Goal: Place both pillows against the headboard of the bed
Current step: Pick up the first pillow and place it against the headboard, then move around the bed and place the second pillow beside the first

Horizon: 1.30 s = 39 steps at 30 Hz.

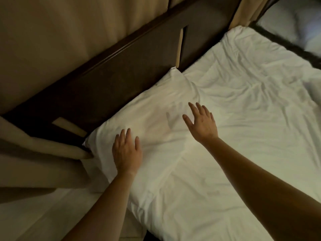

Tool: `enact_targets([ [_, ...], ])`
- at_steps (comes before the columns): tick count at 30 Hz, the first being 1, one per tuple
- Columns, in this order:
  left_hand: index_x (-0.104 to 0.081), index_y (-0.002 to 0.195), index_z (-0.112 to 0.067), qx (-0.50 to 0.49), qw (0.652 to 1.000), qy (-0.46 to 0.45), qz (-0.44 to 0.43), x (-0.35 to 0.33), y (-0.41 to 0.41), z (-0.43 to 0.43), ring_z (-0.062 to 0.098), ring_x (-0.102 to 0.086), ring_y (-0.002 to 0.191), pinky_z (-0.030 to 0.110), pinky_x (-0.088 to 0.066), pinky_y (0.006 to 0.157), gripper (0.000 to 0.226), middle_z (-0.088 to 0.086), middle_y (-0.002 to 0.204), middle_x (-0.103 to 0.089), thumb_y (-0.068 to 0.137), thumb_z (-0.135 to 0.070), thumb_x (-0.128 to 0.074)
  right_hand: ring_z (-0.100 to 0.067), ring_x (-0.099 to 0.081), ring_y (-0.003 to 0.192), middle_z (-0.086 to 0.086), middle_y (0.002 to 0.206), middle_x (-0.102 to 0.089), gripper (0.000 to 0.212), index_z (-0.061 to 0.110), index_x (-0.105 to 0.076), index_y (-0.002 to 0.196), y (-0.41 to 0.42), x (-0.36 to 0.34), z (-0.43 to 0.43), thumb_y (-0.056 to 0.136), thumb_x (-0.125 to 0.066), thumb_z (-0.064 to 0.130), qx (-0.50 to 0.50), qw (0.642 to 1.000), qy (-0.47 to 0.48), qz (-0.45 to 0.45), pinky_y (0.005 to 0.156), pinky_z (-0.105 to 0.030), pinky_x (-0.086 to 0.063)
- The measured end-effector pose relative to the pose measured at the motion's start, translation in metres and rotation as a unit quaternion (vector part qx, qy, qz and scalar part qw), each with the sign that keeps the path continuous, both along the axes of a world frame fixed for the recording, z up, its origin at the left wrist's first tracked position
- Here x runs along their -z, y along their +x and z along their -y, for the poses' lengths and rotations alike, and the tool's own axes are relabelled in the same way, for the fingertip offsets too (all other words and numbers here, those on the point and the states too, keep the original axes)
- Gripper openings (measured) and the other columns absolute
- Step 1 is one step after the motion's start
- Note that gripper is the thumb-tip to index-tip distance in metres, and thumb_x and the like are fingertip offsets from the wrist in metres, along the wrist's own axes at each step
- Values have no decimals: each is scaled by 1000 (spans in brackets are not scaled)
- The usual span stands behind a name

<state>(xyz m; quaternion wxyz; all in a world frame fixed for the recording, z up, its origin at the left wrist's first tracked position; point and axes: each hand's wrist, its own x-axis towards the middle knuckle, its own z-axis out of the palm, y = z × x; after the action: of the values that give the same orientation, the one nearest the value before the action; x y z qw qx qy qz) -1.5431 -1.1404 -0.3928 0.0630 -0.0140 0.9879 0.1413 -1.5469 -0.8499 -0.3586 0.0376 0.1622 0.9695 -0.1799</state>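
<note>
I see one white pillow (147, 108) lying flat, its long edge against the dark wooden headboard (125, 66). Left hand (126, 152) rests spread and flat on it, right hand (201, 122) hovers splayed just above, probably to smooth it. Second pillow not visible.

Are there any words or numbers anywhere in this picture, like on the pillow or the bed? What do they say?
None: no words, numbers, labels or signs can be read here.
The pillow is plain white, with no tag showing.
The sheet is plain white too.
The dark headboard carries no lettering.
The left hand and right hand, both open, show nothing written.
</note>
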Motion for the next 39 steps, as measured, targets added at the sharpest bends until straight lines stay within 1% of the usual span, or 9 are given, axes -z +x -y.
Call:
enact_targets([
  [3, -40, 158, -17, 33, 999, 3, -7, -40, 23, -15, 32, -36, 151, 46, -31, 122, 63, 10, 164, -41, 107, -52, -29, -30, -22, 156, -5, 168, -29, 72, 32, -24, 162, 35, -35, -1, 101, -25, 70, 8, 1000, -7, -13, 124, -53, -22],
  [7, -31, 162, -22, 63, 998, 11, -8, -92, 60, -33, 28, -27, 156, 43, -25, 125, 65, 5, 168, -32, 107, -55, -23, -30, -23, 155, -5, 168, -30, 72, 33, -24, 162, 86, -81, -4, 101, -25, 71, 9, 999, -7, -32, 123, -53, -23],
  [10, -27, 163, -24, 84, 996, 26, -18, -129, 92, -43, 26, -23, 157, 43, -23, 126, 65, 3, 170, -29, 107, -56, -21, -30, -24, 155, -5, 168, -30, 73, 32, -24, 162, 128, -113, -5, 100, -24, 71, 8, 999, -11, -46, 123, -53, -24],
  [18, -25, 164, -26, 141, 988, 51, -37, -206, 175, -56, 24, -19, 159, 42, -19, 126, 65, 0, 171, -26, 107, -56, -22, -28, -20, 156, -3, 170, -24, 74, 34, -22, 163, 235, -174, -3, 100, -25, 72, 31, 997, -16, -62, 124, -51, -21],
  [21, -25, 164, -26, 167, 984, 50, -42, -224, 201, -56, 24, -19, 159, 42, -20, 126, 65, 0, 171, -25, 107, -57, -22, -28, -20, 156, -2, 170, -25, 73, 34, -23, 162, 271, -190, 5, 100, -26, 72, 52, 996, -18, -71, 124, -51, -21],
  [24, -27, 163, -27, 204, 977, 37, -51, -235, 222, -54, 25, -21, 158, 43, -24, 125, 65, 0, 170, -28, 106, -58, -21, -28, -19, 156, -2, 170, -23, 73, 34, -22, 162, 306, -202, 16, 100, -26, 72, 71, 995, -18, -73, 124, -51, -21],
  [31, -30, 162, -26, 294, 953, 33, -64, -255, 279, -38, 26, -22, 158, 45, -26, 125, 65, 1, 169, -30, 106, -58, -21, -28, -18, 157, -2, 171, -22, 73, 34, -21, 163, 392, -217, 50, 100, -26, 71, 134, 988, -21, -77, 125, -51, -20],
  [39, -35, 160, -26, 374, 924, 60, -51, -271, 363, -48, 25, -22, 157, 47, -27, 124, 63, -1, 168, -32, 106, -58, -25, -29, -19, 157, -2, 171, -22, 74, 35, -20, 162, 512, -233, 69, 99, -24, 73, 224, 970, -24, -88, 125, -52, -21],
])
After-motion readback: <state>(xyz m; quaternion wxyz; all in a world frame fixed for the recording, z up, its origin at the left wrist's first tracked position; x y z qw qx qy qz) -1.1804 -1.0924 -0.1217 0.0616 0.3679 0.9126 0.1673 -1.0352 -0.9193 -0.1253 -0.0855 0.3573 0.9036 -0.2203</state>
